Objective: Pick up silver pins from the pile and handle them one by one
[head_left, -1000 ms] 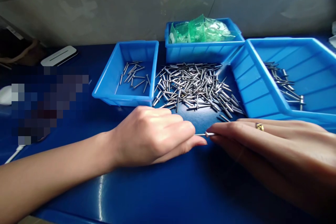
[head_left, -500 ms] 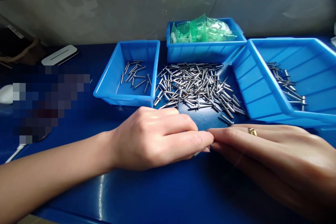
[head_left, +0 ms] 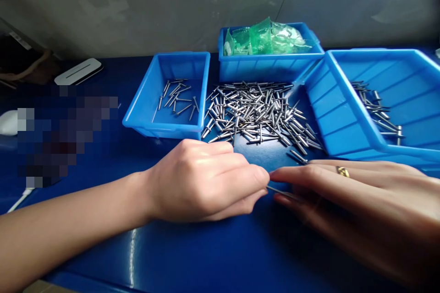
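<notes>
My left hand is closed in a pinch, and a thin metal rivet sticks out to the right from its fingertips. My right hand, with a gold ring, has its forefinger and thumb parted around the rivet's other end. The two forefingers meet or nearly meet. Beyond the hands lies a loose pile of metal rivets. Several screws lie in the left blue bin, and more metal pieces are in the right blue bin.
At the back, a blue bin holds green plastic bags. A white device lies at the back left. A blurred item and a white cable are at the left. A grey wall rises behind the blue table.
My right hand's thumb and forefinger have parted, and that hand has shifted slightly right. More of the rivet now shows between the hands. My left fingertips have drawn back a little to the left.
</notes>
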`<act>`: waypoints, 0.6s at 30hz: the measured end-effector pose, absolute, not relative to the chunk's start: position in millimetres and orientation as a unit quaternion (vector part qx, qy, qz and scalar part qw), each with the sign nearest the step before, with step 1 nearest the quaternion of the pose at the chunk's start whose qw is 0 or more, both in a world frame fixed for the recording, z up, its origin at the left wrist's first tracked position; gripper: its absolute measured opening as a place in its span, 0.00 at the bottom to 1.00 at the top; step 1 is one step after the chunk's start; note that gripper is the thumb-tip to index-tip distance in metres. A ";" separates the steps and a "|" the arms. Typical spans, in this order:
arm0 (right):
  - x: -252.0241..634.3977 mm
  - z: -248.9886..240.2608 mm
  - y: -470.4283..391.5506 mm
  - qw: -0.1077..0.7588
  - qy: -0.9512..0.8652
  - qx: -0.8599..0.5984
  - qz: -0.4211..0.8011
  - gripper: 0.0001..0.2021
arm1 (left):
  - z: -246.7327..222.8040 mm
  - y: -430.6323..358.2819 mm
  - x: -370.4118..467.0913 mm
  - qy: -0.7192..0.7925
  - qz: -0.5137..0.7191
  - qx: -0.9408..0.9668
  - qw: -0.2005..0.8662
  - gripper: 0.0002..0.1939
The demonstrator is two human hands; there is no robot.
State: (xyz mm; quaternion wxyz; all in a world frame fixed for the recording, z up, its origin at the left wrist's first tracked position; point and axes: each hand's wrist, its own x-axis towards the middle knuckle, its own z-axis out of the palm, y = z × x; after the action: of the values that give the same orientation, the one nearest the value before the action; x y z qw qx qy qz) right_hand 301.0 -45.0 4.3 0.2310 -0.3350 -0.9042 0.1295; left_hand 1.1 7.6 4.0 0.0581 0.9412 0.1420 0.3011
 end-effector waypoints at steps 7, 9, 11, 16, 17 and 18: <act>305.1 0.8 -43.9 0.228 -0.905 -0.338 0.125 0.18 | 4.7 7.9 -1.1 0.165 0.290 0.942 0.039 0.16; 309.7 -2.4 -44.8 0.231 -0.902 -0.348 0.110 0.17 | 4.0 8.1 0.1 0.167 0.294 0.941 0.032 0.18; 318.5 -6.4 -47.5 0.231 -0.898 -0.365 0.081 0.13 | 3.7 8.5 1.6 0.164 0.297 0.940 0.028 0.19; 342.2 -18.3 -57.4 0.227 -0.889 -0.397 0.043 0.19 | 4.7 8.8 2.9 0.172 0.308 0.935 0.043 0.19; 343.5 -19.9 -58.3 0.225 -0.889 -0.398 0.041 0.19 | 4.9 8.8 2.4 0.167 0.309 0.935 0.053 0.18; 343.2 -20.8 -58.6 0.222 -0.889 -0.399 0.041 0.19 | 5.0 8.9 1.6 0.158 0.311 0.936 0.058 0.17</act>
State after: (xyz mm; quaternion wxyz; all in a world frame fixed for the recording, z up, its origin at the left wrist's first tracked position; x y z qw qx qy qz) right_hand 343.2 -58.6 -20.8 0.2222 -0.3988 -0.8888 0.0406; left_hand 1.6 8.9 5.0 0.0582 0.9356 0.1576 0.3106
